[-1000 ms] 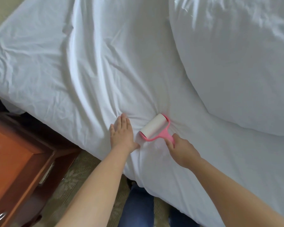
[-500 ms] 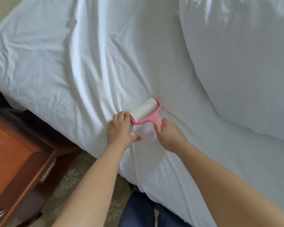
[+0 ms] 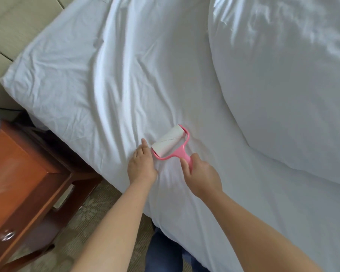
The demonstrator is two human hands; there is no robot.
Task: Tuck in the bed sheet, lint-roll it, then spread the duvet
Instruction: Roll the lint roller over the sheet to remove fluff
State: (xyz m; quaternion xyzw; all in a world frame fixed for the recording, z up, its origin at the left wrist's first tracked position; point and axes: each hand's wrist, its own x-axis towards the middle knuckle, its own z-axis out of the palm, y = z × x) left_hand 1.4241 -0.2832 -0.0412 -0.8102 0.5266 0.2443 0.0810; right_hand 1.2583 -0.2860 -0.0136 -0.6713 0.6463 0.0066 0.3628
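here the right hand grips the pink handle of the lint roller, fingers curled round it with the thumb along the left side of the handle. the roller's white sticky drum lies on the bed sheet, tilted so its far end points up and to the right, near the edge of the bed closest to the person. the left hand lies flat on the sheet just beside the drum's near end, fingers straight and together, palm down (it holds nothing). the two hands are close, with the pink frame between them.

the sheet is white and creased, with long folds running from the far corner down toward the roller. the duvet sits bunched in a puffy white mass on the right part of the bed, well apart from the roller, its rounded edge curving down the mattress.

left of the bed stands a wooden nightstand; its drawer front, with a metal pull, is closed, so nothing inside can be seen. patterned carpet shows below, and blue trousers at the bottom edge.
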